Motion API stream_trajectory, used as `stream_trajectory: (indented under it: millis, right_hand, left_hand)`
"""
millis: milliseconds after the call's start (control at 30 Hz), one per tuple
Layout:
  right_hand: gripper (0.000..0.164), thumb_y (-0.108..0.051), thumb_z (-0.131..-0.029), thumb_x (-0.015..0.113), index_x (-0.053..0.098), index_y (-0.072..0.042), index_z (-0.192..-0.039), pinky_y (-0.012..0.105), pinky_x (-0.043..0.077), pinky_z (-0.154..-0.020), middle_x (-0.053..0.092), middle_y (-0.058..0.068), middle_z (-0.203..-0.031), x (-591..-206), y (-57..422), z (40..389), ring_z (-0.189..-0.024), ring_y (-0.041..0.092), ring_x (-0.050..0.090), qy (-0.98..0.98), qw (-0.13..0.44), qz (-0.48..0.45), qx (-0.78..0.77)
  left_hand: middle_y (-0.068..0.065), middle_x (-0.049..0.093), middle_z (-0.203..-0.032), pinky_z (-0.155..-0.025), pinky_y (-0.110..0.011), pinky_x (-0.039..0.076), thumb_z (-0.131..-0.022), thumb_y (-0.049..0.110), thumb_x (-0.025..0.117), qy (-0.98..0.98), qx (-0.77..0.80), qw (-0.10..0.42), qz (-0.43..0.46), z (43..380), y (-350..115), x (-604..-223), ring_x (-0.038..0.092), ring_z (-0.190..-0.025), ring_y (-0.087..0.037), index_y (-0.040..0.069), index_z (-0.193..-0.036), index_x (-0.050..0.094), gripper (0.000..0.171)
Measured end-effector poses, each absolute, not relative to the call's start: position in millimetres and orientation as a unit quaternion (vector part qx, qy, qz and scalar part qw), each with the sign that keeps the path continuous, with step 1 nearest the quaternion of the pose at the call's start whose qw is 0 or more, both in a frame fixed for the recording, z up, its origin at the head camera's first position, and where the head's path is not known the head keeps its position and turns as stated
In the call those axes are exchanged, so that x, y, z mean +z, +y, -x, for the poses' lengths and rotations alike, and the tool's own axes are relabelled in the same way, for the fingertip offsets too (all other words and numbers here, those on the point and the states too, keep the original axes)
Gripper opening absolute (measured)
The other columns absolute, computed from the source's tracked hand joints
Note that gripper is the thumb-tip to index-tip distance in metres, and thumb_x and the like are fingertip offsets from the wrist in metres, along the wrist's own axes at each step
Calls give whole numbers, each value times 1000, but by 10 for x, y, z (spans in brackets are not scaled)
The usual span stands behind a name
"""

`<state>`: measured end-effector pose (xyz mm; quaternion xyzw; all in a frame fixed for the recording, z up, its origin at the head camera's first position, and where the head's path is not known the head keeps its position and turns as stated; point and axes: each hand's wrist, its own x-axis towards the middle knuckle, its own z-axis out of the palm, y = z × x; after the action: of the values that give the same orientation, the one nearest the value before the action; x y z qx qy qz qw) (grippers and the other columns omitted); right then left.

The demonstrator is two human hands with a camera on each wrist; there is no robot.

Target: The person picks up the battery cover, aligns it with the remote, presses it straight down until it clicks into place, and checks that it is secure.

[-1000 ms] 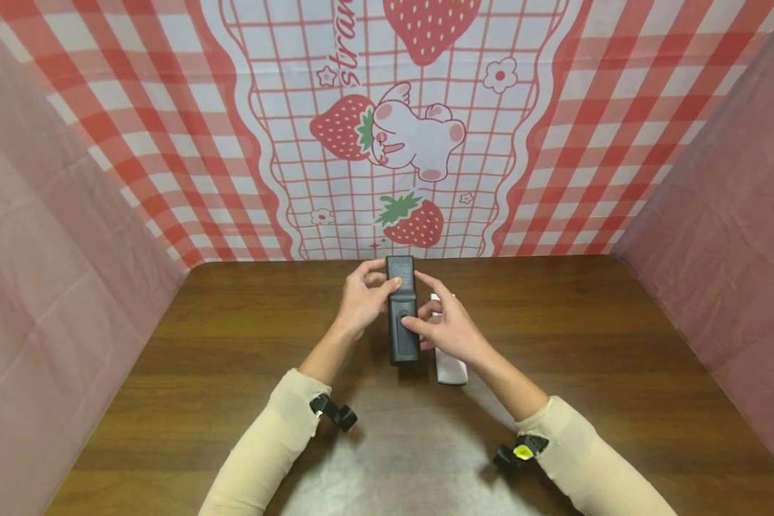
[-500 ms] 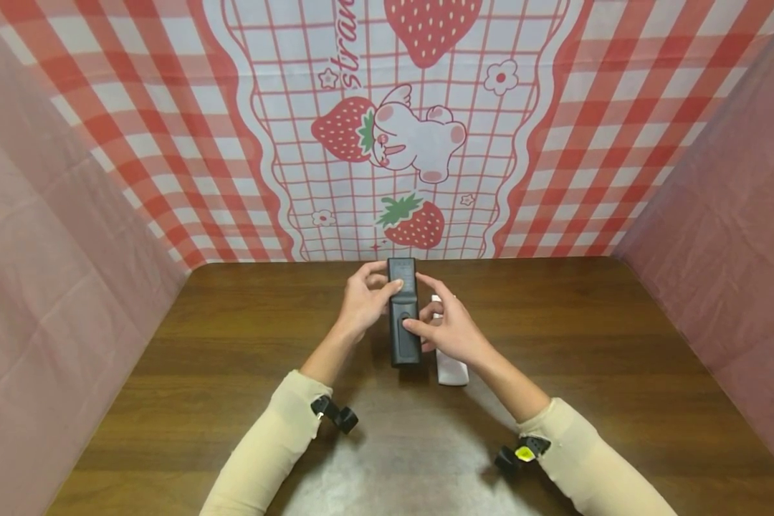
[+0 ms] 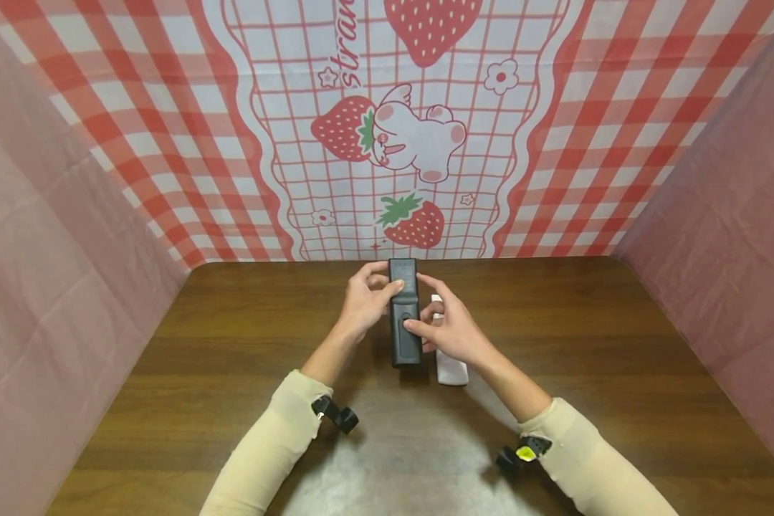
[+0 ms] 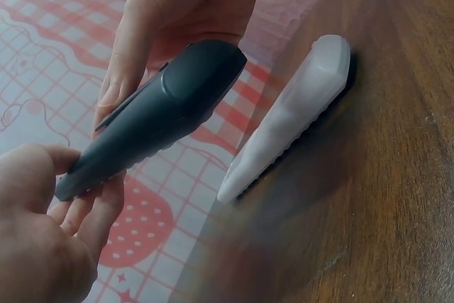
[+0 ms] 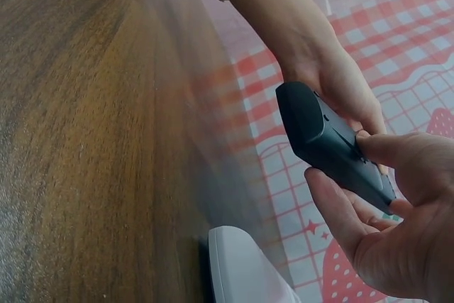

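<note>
A black remote control (image 3: 397, 358) is held back side up above the table in the head view. My left hand (image 3: 362, 304) grips its far end, the thumb lying on the back. From the right, my right hand (image 3: 454, 328) holds it with fingers along the side and the thumb pressing the battery cover (image 3: 406, 347). In the left wrist view an edge of that cover (image 4: 133, 102) stands slightly off the body beside the right thumb. Button bumps show along the underside. Whether batteries are inside is hidden.
A white remote control (image 3: 452, 371) lies on the brown wooden table (image 3: 232, 401), just under and beside my right hand. A strawberry-print cloth (image 3: 413, 143) hangs at the table's far edge, with pink cloths (image 3: 58, 236) at both sides.
The black remote control and both hands have shifted very slightly right and nearer in the head view. The grip is the same, and the white remote control rests in place.
</note>
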<state>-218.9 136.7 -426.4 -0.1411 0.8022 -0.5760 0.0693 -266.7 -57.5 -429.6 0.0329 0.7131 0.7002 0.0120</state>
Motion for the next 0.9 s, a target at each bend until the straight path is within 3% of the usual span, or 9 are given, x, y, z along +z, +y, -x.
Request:
stream_trajectory:
  millis: [400, 700, 900]
  right_hand:
    - [88, -5, -103, 80, 31, -11, -176, 55, 72, -63, 68, 14, -93, -4281, 1366, 2200, -63, 18, 74, 804, 63, 145, -573]
    - [88, -3, -103, 80, 31, -10, -175, 60, 72, -65, 69, 14, -93, -4276, 1356, 2201, -62, 17, 74, 808, 73, 140, -568]
    - [89, -3, -103, 80, 31, -11, -176, 59, 73, -66, 68, 12, -92, -4273, 1360, 2195, -62, 17, 73, 807, 82, 136, -569]
  left_hand:
    - [-30, 76, -126, -66, -27, 70, -105, 7, 76, 713, 701, 10, -36, 2674, -574, -4310, 79, -86, -17, -1, -154, 59, 52]
    - [-31, 75, -129, -68, -28, 71, -105, 8, 77, 718, 695, 14, -34, 2668, -582, -4329, 81, -89, -21, -1, -155, 59, 54]
    - [-30, 76, -126, -68, -29, 71, -105, 9, 78, 717, 696, 17, -34, 2672, -589, -4352, 78, -84, -16, -1, -155, 59, 54]
